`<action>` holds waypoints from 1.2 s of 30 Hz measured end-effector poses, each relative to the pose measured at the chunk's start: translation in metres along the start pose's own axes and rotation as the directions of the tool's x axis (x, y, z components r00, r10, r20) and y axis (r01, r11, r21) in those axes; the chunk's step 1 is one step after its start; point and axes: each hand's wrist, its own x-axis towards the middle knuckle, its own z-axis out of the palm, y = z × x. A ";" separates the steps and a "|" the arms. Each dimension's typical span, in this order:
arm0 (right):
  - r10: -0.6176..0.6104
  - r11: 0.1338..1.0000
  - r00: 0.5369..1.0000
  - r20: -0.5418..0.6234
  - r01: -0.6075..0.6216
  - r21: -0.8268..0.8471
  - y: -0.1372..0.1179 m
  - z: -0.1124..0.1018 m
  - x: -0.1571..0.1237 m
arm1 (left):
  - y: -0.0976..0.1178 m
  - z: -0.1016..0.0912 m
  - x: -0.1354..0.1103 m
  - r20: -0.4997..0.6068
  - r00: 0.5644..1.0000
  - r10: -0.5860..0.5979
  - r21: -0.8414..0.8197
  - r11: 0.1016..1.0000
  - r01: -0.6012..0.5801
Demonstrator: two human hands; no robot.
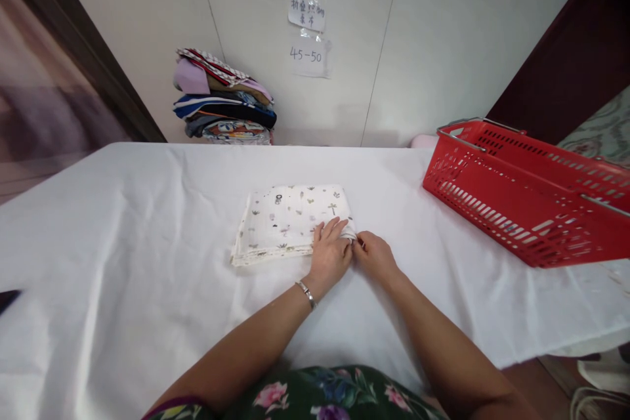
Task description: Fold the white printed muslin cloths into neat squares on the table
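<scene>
Folded cloth [290,220] lies at the middle of the table [123,223], long axis along the near edge. Left hand [331,252] rests flat on its near right corner. Right hand [375,256] is just beside it, grip narrow, pinching that corner.

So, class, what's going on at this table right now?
A person is working on a folded cloth printed with small motifs, lying on the white-covered table. The left hand presses flat on its near right corner, while the right hand seems to pinch that same corner. A red basket sits to the right, and a stack of folded fabrics stands at the back.
</scene>
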 end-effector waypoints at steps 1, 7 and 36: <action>-0.009 1.000 1.000 0.004 0.009 0.008 0.000 0.000 0.000 | 0.001 0.000 -0.001 -0.009 1.000 0.002 -0.003 1.000 -0.002; -0.063 0.997 0.998 0.015 0.062 0.036 0.003 -0.003 0.000 | 0.001 0.001 -0.004 0.005 1.000 0.021 0.007 1.000 -0.021; 0.001 0.999 1.000 -0.021 -0.002 -0.042 -0.001 0.002 -0.001 | -0.043 -0.029 -0.004 0.154 0.983 0.098 0.045 0.993 -0.107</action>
